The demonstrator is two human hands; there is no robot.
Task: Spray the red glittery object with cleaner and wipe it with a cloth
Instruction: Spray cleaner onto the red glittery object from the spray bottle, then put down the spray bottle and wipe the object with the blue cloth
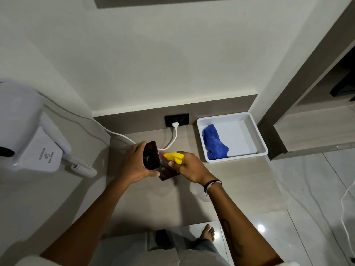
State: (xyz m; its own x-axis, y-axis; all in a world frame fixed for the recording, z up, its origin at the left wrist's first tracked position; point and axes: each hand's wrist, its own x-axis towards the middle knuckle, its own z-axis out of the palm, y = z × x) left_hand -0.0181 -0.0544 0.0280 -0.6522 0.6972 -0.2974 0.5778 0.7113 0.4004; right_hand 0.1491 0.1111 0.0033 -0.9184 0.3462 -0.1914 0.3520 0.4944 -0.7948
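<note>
My left hand (134,164) grips a dark red glittery object (151,155), flat and phone-sized, tilted up above the counter. My right hand (189,167) is closed around a spray bottle with a yellow trigger head (173,157) whose orange nozzle points at the red object from close by. The bottle's pale body (197,191) shows faintly below my right wrist. A second dark reddish flat piece (168,173) lies under both hands; whether it belongs to the held object I cannot tell. A blue cloth (214,143) lies crumpled in a white tray.
The white tray (258,135) stands at the counter's back right. A wall hair dryer (28,131) with coiled cord hangs at left. A white cable is plugged into a black socket (176,120) behind my hands. Tiled floor lies to the right.
</note>
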